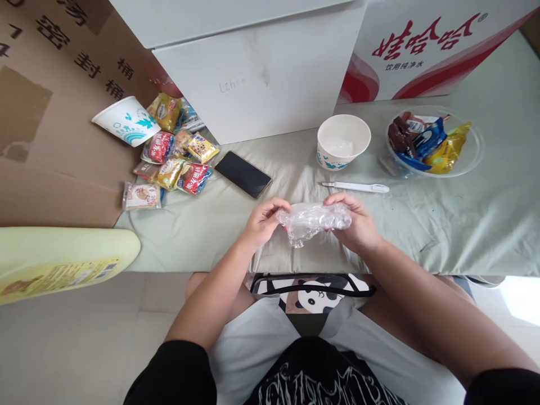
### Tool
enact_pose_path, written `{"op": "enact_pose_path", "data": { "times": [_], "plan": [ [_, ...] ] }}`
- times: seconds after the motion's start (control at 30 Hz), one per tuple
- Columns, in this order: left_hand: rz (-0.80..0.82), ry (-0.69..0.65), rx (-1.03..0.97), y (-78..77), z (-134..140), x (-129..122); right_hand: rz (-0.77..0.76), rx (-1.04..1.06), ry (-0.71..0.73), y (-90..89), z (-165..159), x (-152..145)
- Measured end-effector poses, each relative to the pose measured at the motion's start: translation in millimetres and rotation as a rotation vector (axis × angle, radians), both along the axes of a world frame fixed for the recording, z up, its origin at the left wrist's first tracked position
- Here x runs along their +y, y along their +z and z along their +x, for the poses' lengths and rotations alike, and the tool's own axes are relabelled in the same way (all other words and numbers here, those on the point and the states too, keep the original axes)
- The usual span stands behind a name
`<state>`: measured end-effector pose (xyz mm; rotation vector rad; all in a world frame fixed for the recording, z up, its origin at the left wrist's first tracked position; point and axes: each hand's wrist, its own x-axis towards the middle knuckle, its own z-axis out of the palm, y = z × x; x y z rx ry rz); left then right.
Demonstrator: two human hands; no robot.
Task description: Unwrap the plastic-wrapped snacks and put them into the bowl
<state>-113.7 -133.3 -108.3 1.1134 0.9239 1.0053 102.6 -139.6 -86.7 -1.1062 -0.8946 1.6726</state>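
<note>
Between my hands stretches a crumpled piece of clear plastic wrap (313, 218), held just above the cloth near its front edge. My left hand (266, 222) pinches its left end, and my right hand (353, 220) grips its right end. A bit of red shows by the fingers, too small to name. Beyond my right hand lies a white-handled craft knife (358, 187), its blade pointing left. Behind the knife stands an open paper bowl (342, 147) with a blue leaf print. A black phone (243, 174) rests on the cloth to the left.
A clear plastic bowl (476, 149) of wrapped snacks stands at the right. Snack packets (171, 171) pile up at the left below a tilted paper bowl (127, 120). A brown carton (63, 140), white box (261, 84) and red-white carton (413, 50) bound the back.
</note>
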Motion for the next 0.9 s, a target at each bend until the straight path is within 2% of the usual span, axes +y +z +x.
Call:
{"op": "enact_pose_path", "data": {
  "times": [0.1,0.17,0.3,0.37,0.43,0.5,0.6,0.67,0.7,0.77,0.83,0.9],
  "plan": [
    [-0.030,0.033,-0.054,3.0,-2,0,-0.020,0.057,0.015,1.6,3,0],
    [-0.025,0.015,-0.052,4.8,-4,0,-0.007,0.000,0.036,-0.3,6,-1],
    [0.022,-0.039,0.157,5.8,-4,-1,0.080,-0.317,0.082,-4.6,6,-1],
    [0.049,-0.040,0.239,5.3,-3,-1,0.082,-0.331,0.105,-3.9,5,0],
    [0.072,-0.030,0.239,4.6,-2,0,0.050,-0.328,0.172,-1.7,6,2],
    [0.123,0.037,0.223,4.1,-2,0,0.031,-0.400,0.241,0.4,9,3],
    [0.256,0.213,0.278,8.2,-2,-5,0.038,-0.505,0.191,1.4,16,5],
    [0.275,0.209,0.304,19.8,2,-15,0.027,-0.540,0.141,1.0,19,6],
    [0.259,0.155,0.287,29.7,6,-23,0.021,-0.555,0.134,0.7,21,6],
    [0.239,0.047,0.195,58.1,17,-40,0.030,-0.565,0.128,0.4,22,8],
    [0.286,-0.050,0.126,92.9,28,-59,0.057,-0.552,0.112,0.1,22,10],
    [0.315,-0.031,0.072,122.3,31,-77,0.063,-0.536,0.102,-0.5,22,12]
  ]
}}
